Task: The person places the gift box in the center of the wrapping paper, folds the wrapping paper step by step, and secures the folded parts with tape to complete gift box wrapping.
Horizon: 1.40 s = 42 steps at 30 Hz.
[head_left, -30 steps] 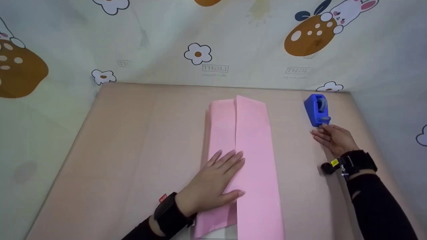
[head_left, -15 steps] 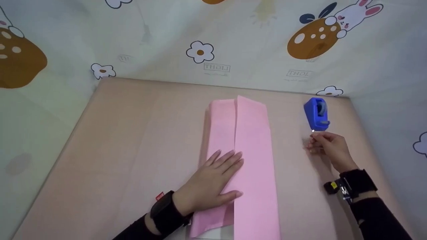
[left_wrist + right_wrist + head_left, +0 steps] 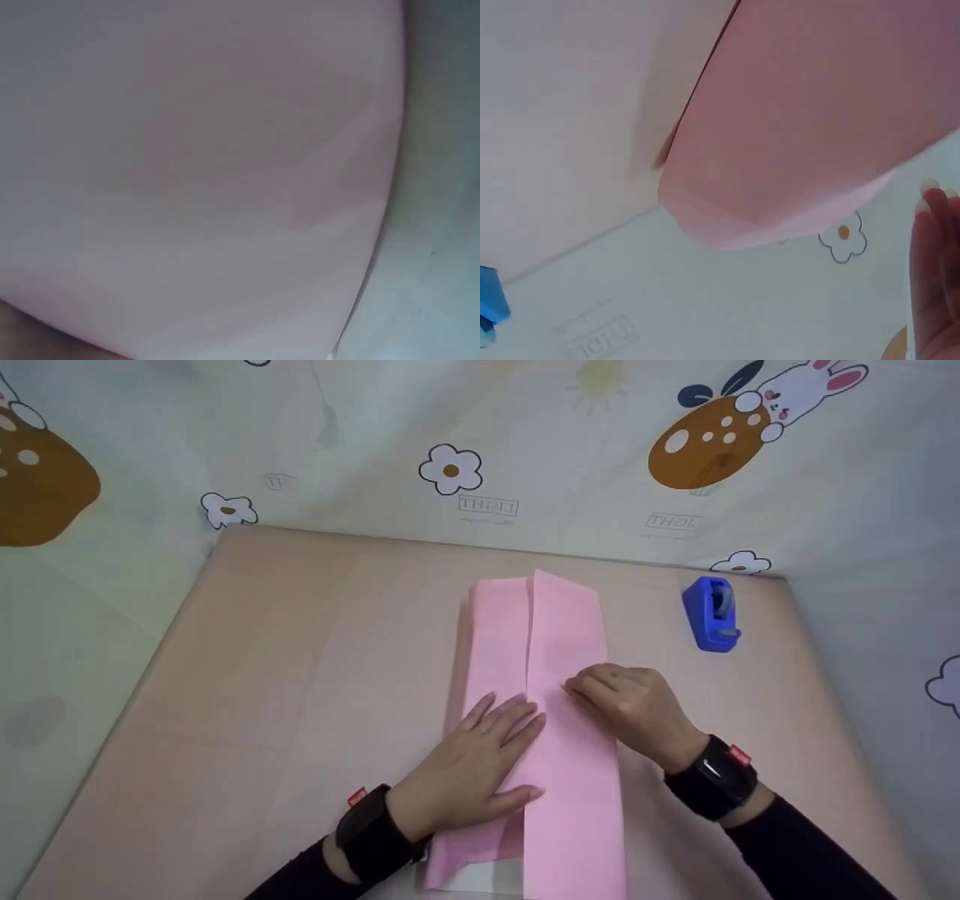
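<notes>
Pink paper [image 3: 574, 780], folded into a long upright strip, lies mid-table with its two flaps meeting along a lengthwise seam. My left hand [image 3: 469, 772] presses flat on it, fingers spread across the seam. Over the right flap, my right hand [image 3: 634, 705] pinches a small piece of clear tape, barely visible at the fingertips. Pink paper [image 3: 210, 165] fills most of the left wrist view. In the right wrist view, the fingers [image 3: 934, 277] show at the right edge beside the paper [image 3: 802, 112]. A blue tape dispenser [image 3: 709, 615] stands at the back right.
A white surface [image 3: 487, 877] shows under the paper's near end. The light tabletop [image 3: 247, 660] spreads to both sides. Behind it hangs a pale sheet [image 3: 337, 450] printed with flowers and rabbits.
My right hand has pulled tape off the dispenser and moved left, over the paper's right flap. My left hand stays pressed on the paper.
</notes>
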Each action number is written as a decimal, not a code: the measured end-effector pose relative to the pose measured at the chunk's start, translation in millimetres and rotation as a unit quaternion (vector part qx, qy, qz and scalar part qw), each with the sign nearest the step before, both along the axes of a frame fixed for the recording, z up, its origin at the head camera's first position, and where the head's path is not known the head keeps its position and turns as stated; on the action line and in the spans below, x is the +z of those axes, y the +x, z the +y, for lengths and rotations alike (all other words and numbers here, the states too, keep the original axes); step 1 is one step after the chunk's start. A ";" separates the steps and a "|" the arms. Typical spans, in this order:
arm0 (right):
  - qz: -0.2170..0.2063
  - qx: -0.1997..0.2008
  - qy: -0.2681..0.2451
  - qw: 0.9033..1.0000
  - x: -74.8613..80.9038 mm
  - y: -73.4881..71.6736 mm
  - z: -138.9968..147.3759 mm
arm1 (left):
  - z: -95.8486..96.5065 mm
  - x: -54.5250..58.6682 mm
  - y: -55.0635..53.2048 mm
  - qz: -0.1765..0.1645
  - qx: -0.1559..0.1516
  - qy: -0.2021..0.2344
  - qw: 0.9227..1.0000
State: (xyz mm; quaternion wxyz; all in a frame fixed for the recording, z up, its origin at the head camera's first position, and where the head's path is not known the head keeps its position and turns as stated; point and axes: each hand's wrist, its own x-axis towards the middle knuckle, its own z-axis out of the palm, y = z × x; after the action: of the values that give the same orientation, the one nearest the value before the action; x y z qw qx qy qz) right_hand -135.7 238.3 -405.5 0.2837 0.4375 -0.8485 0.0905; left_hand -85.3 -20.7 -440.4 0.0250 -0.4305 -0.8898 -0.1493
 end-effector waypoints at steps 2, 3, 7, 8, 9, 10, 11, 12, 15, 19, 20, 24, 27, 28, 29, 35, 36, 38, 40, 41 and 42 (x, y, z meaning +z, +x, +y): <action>0.039 0.029 0.042 0.998 -2.7 -6.7 -8.0 | -0.1 0.0 0.2 0.007 0.003 -0.004 1.000; 0.058 0.040 0.063 0.995 -3.8 -10.0 -10.7 | -0.3 0.2 0.4 0.011 0.005 -0.006 1.000; 0.125 0.075 0.131 0.981 -5.3 -19.9 -18.4 | -0.9 1.3 1.5 0.023 0.011 -0.011 1.000; 0.138 0.082 0.142 0.977 -5.3 -21.6 -20.1 | -1.1 1.6 1.7 0.025 0.012 -0.011 1.000; 0.149 0.088 0.153 0.973 -5.4 -23.0 -21.7 | -1.4 1.9 1.9 0.025 0.012 -0.010 1.000; 0.158 0.093 0.161 0.970 -5.7 -24.1 -23.2 | -1.6 2.1 2.0 0.025 0.013 -0.010 1.000; 0.166 0.097 0.169 0.967 -6.1 -25.0 -24.8 | -1.8 2.2 2.0 0.024 0.014 -0.011 1.000; 0.171 0.101 0.176 0.964 -6.6 -25.5 -26.2 | -1.9 2.3 2.1 0.024 0.014 -0.010 1.000; 0.187 0.107 0.201 0.956 -8.3 -26.3 -28.2 | -1.6 2.6 2.7 0.021 0.018 -0.007 1.000; 0.199 0.117 0.223 0.947 -8.6 -26.6 -28.1 | -1.5 2.5 4.1 0.010 0.032 0.006 0.999; 0.201 0.119 0.225 0.946 -8.3 -26.6 -27.8 | -1.6 2.4 4.5 0.008 0.038 0.010 0.999; 0.202 0.128 0.227 0.944 -7.4 -26.8 -27.2 | -1.9 1.7 5.5 -0.014 0.053 0.021 0.998; 0.206 0.130 0.228 0.943 -7.8 -27.4 -26.7 | -1.4 1.3 5.0 -0.029 0.055 0.020 0.998; 0.209 0.130 0.229 0.942 -8.0 -27.5 -26.4 | -1.0 1.2 4.7 -0.033 0.054 0.020 0.998; 0.210 0.131 0.231 0.941 -8.4 -27.7 -26.1 | -0.7 1.2 4.3 -0.035 0.054 0.019 0.998; 0.214 0.133 0.248 0.935 -7.6 -28.5 -24.8 | -0.1 1.8 3.8 -0.041 0.053 0.007 0.998; 0.213 0.135 0.250 0.935 -6.9 -28.6 -24.6 | -0.2 1.9 3.7 -0.042 0.052 0.006 0.998; 0.208 0.139 0.256 0.934 -4.6 -29.2 -24.4 | -0.4 1.7 3.4 -0.045 0.050 0.007 0.998; 0.201 0.142 0.261 0.933 -2.1 -30.2 -23.9 | -0.4 1.3 3.1 -0.044 0.048 0.006 0.998; 0.198 0.144 0.265 0.933 -0.6 -30.7 -23.7 | -0.3 1.1 2.8 -0.044 0.047 0.007 0.998; 0.194 0.146 0.269 0.932 0.9 -31.1 -23.5 | -0.2 1.0 2.6 -0.045 0.045 0.008 0.998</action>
State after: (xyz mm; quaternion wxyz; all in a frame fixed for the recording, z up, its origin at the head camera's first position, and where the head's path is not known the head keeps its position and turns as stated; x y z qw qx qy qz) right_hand -166.8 214.9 -404.6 0.2980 0.6257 -0.6961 -0.1875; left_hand -82.6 -21.0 -439.4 -0.0047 -0.3825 -0.9073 -0.1744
